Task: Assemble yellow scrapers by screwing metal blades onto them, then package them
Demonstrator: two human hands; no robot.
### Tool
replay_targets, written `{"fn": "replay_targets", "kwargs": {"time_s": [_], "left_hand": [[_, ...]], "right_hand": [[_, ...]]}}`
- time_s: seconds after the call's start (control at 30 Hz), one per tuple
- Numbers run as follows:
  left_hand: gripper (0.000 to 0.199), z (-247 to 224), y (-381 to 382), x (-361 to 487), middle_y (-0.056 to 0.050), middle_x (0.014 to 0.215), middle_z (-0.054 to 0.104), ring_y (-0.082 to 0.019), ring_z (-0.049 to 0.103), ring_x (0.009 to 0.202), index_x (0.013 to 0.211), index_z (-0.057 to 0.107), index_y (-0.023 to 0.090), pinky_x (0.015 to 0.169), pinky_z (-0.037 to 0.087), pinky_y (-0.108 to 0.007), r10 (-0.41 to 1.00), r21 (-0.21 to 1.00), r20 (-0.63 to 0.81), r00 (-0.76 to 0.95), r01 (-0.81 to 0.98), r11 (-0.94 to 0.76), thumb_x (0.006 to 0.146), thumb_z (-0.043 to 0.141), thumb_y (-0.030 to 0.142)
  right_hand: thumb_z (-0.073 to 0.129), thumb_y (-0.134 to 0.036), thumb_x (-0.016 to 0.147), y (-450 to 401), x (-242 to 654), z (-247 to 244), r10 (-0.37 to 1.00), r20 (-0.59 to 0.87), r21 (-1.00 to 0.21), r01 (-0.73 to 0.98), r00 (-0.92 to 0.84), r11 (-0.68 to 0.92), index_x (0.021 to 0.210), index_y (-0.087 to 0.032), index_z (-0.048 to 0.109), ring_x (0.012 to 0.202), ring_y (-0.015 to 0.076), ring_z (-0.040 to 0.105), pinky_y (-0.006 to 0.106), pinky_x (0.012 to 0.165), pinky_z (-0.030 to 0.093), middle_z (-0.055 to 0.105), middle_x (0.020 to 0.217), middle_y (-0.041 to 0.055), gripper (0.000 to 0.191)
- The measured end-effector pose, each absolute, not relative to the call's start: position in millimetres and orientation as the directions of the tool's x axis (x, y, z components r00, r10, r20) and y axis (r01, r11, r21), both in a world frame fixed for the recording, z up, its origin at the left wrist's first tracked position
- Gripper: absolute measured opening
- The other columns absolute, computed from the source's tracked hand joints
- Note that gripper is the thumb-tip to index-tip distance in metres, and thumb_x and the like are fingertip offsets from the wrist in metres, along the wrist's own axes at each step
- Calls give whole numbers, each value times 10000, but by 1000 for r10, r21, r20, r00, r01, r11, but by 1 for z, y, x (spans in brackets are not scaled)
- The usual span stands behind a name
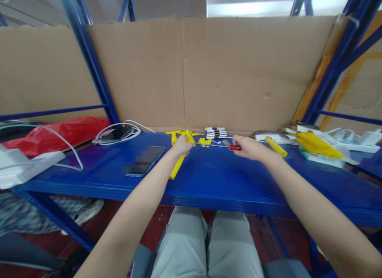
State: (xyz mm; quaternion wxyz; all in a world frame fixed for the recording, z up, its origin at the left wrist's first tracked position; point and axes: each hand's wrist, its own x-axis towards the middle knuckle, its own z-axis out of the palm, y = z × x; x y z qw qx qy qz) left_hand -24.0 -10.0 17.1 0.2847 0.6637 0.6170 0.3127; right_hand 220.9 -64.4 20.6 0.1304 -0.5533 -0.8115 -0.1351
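My left hand (181,145) grips a long yellow plastic piece (178,165) that slants down toward me over the blue shelf (209,178). My right hand (250,147) holds a screwdriver with a red handle (235,147); its thin metal shaft (210,144) runs left and its tip meets the top of the yellow piece near my left hand. Small yellow parts (205,141) and a yellow T-shaped piece (173,134) lie just behind the hands. A stack of small white and dark parts (215,132) sits at the cardboard wall.
A phone (145,160) lies flat left of my left hand; another phone with a coiled white cable (117,134) sits further back. A red bag (56,134) and white boxes (18,164) are far left. Yellow pieces (318,144), a yellow rod (276,146) and chargers (368,138) lie right.
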Motion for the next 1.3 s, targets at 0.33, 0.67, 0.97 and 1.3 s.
{"fn": "replay_targets", "kwargs": {"time_s": [0.33, 0.67, 0.97, 1.3], "left_hand": [[61, 19, -10, -26, 58, 369, 417, -78, 404, 334, 720, 588, 91, 421, 347, -204, 999, 743, 39, 25, 668, -45, 777, 570, 82], [71, 16, -7, -27, 57, 364, 410, -98, 422, 346, 746, 593, 88, 434, 365, -217, 997, 746, 56, 43, 663, -71, 784, 534, 74], [99, 17, -8, -26, 63, 360, 401, -93, 410, 333, 830, 616, 60, 454, 377, -223, 998, 747, 59, 22, 662, -59, 785, 531, 81], [92, 17, -7, -26, 65, 361, 409, -93, 418, 337, 812, 620, 82, 480, 389, -230, 998, 756, 62, 14, 652, -56, 777, 536, 78]], "right_hand": [[502, -259, 842, -67, 218, 22, 803, 396, 282, 892, -445, 354, 832, -172, 632, 739, 190, 601, 258, 591, 337, 663, 839, 77, 157], [495, -279, 847, -63, 222, 19, 822, 371, 225, 900, -433, 372, 846, -167, 656, 743, 194, 615, 257, 615, 366, 687, 867, 82, 195], [516, -283, 841, -64, 221, 22, 856, 304, 159, 908, -419, 388, 833, -159, 674, 684, 183, 609, 251, 590, 365, 693, 812, 85, 201], [466, -289, 873, -63, 221, 19, 857, 329, 119, 918, -396, 379, 882, -172, 633, 738, 193, 618, 260, 624, 379, 684, 851, 90, 205]]}}
